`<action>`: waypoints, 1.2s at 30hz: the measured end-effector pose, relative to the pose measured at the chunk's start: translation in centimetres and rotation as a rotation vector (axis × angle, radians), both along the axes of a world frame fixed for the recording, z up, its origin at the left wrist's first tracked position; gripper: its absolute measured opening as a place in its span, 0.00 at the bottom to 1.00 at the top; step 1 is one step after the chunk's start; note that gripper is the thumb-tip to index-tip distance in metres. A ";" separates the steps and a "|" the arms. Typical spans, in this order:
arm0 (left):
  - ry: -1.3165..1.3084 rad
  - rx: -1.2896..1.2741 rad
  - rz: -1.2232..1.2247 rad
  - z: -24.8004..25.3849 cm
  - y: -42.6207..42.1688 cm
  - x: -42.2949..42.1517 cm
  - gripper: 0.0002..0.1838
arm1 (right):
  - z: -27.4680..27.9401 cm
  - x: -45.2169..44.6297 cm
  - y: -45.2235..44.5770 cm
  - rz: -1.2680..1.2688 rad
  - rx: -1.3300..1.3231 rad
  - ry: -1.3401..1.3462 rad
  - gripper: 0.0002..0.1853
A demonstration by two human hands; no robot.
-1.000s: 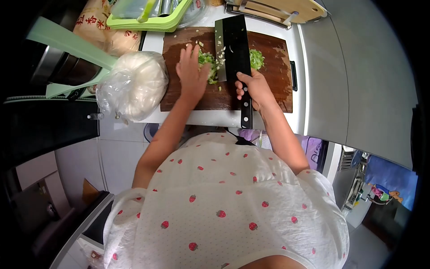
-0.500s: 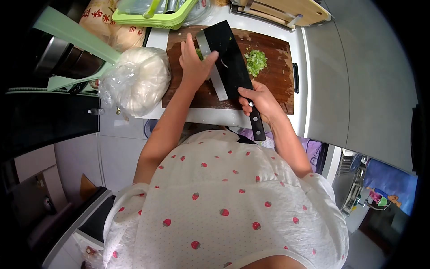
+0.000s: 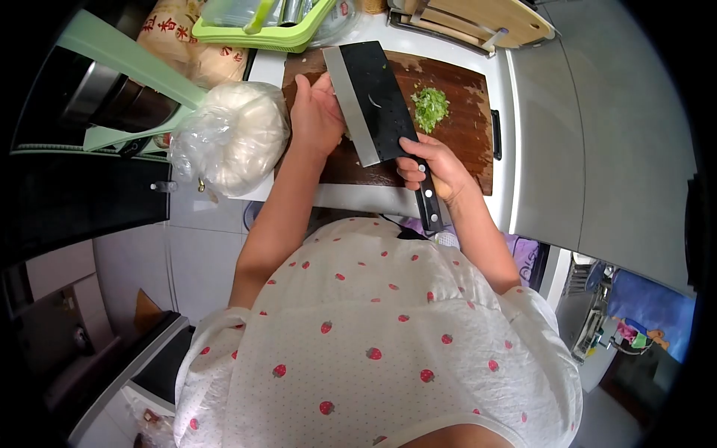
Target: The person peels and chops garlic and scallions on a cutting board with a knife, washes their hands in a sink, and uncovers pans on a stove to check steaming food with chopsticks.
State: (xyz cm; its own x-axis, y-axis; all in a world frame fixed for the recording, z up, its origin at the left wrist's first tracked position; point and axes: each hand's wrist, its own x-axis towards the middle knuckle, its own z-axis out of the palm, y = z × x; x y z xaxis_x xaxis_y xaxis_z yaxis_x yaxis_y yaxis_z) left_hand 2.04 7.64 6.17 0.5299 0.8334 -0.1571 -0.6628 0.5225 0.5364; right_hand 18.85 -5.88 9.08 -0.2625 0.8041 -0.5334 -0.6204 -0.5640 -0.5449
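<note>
My right hand (image 3: 439, 168) is wrapped round the black handle of a cleaver (image 3: 377, 101). Its broad dark blade, with a pale strip along the edge, is held flat side up over a brown wooden cutting board (image 3: 470, 145). At the blade's left edge is my left hand (image 3: 317, 119), palm turned toward the blade and thumb apart. Some of its fingers are hidden behind the blade, and I see nothing held in it. A small heap of chopped green vegetable (image 3: 430, 110) lies on the board to the right of the blade.
Left of the board sits a clear plastic bag with something white inside (image 3: 231, 134). A green basket (image 3: 295, 37) stands behind it, near a printed sack (image 3: 172, 33). At the back right, more boards stand in a rack (image 3: 478, 22). A grey panel (image 3: 549, 142) borders the right side.
My left hand has turned its palm toward the blade, its fingers now partly behind the edge. The cleaver has tilted slightly and stays in my right hand. Green bits behind the blade are now hidden.
</note>
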 end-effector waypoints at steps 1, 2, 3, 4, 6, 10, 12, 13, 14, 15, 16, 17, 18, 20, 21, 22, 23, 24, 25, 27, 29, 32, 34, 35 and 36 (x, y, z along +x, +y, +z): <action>-0.033 -0.019 -0.018 0.3 -0.5 -0.1 0.40 | -0.2 -0.3 0.4 -0.026 0.001 0.011 0.04; -0.064 -0.039 -0.034 0.5 -0.9 -0.3 0.41 | -0.4 -0.6 0.8 -0.050 0.000 0.024 0.03; -0.062 -0.036 -0.027 0.6 -1.2 -0.5 0.41 | -0.7 -0.4 1.2 -0.023 0.025 0.060 0.05; -0.058 -0.052 -0.042 0.5 -1.6 -0.6 0.40 | -1.0 -0.4 1.8 -0.018 0.027 0.063 0.05; -0.054 -0.065 -0.054 0.8 -2.4 -0.8 0.39 | -1.4 -0.5 2.8 -0.072 0.017 0.074 0.05; -0.105 -0.166 -0.026 0.5 -3.3 -1.0 0.33 | -1.5 -0.1 4.9 -0.122 0.017 0.069 0.05; -0.132 -0.200 -0.003 0.0 -3.6 -1.0 0.31 | -1.3 -0.1 5.4 -0.135 0.019 0.039 0.06; -0.079 -0.261 0.050 -0.1 -3.7 -1.0 0.29 | -1.3 -0.1 5.5 -0.166 0.023 -0.013 0.06; -0.025 -0.323 0.102 -0.2 -3.8 -1.1 0.27 | -1.2 0.0 5.5 -0.198 0.027 -0.064 0.06; -0.021 -0.320 0.099 -0.5 -3.9 -1.2 0.27 | -0.7 -0.1 5.4 -0.230 0.046 -0.133 0.06; 0.065 -0.157 0.192 -0.6 -3.9 -1.3 0.24 | -0.6 -0.1 5.0 -0.236 0.051 -0.131 0.06; 0.146 0.012 0.284 -0.6 -3.7 -1.3 0.21 | -0.3 0.1 4.7 -0.260 0.062 -0.217 0.07; 0.141 0.025 0.277 0.3 -3.4 -1.0 0.21 | -0.1 0.3 4.4 -0.288 0.074 -0.304 0.07; 0.496 0.427 0.472 2.3 -3.3 -0.4 0.17 | 0.2 0.7 3.7 -0.313 0.092 -0.353 0.07; 0.741 0.684 0.496 2.0 -3.1 -0.6 0.14 | 0.4 0.8 3.4 -0.319 0.095 -0.391 0.06; 0.735 0.692 0.494 0.2 -2.4 -0.9 0.14 | 0.5 0.9 3.0 -0.324 0.094 -0.427 0.06; 1.130 1.078 0.436 -2.4 -1.5 -1.2 0.12 | 0.7 0.9 2.8 -0.329 0.084 -0.452 0.06; 1.520 1.466 0.349 -4.3 -0.9 -1.3 0.10 | 0.7 1.1 2.6 -0.337 0.086 -0.453 0.06; 1.483 1.357 0.402 -4.4 -0.8 -1.1 0.08 | 0.6 1.4 2.3 -0.319 0.078 -0.484 0.06; 1.433 1.349 0.423 -3.6 -0.6 -1.0 0.09 | 0.2 1.6 1.8 -0.318 0.071 -0.503 0.06; 1.386 1.328 0.511 -2.8 -0.7 -0.5 0.10 | 0.2 1.4 1.5 -0.319 0.058 -0.470 0.06; 1.275 1.327 0.553 -1.2 0.0 1.6 0.09 | 0.2 1.0 1.4 -0.307 0.067 -0.403 0.06; 1.232 1.392 0.549 -0.1 0.1 2.8 0.11 | 0.4 0.6 1.5 -0.264 0.071 -0.438 0.06; 1.189 1.454 0.543 0.3 0.2 3.2 0.12 | 0.6 0.5 1.5 -0.247 0.085 -0.451 0.05; 1.191 1.453 0.545 0.6 0.3 3.5 0.12 | 0.9 0.4 1.4 -0.244 0.085 -0.450 0.05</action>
State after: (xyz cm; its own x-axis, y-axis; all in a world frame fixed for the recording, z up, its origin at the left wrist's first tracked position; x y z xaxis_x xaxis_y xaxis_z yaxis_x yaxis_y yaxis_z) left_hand 5.51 7.95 6.76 0.3732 0.6501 0.6619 0.3919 -0.7571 0.5227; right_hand 19.26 -4.48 9.95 0.1788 0.8587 -0.4802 -0.4219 -0.3740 -0.8259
